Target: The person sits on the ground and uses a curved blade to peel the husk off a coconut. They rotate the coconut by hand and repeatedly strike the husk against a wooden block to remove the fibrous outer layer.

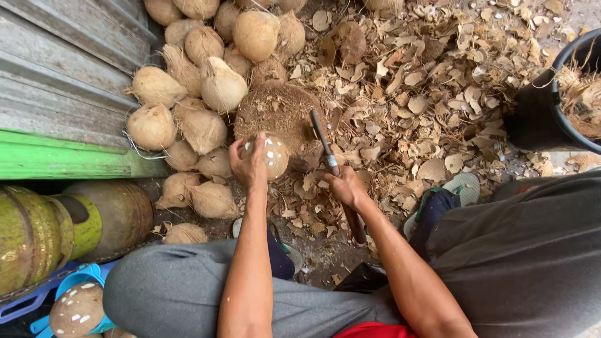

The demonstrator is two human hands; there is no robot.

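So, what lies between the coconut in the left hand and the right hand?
In the head view, only the long knife held by the right hand stands between it and the coconut; below lie shell chips.

Soft, even daylight, no glare.
Shadows are faint; focus is sharp mid-frame, while wide-angle distortion bends the edges, especially at left.

Left hand (249, 164) grips a coconut (270, 154); right hand (345, 187) holds a knife (327, 150).
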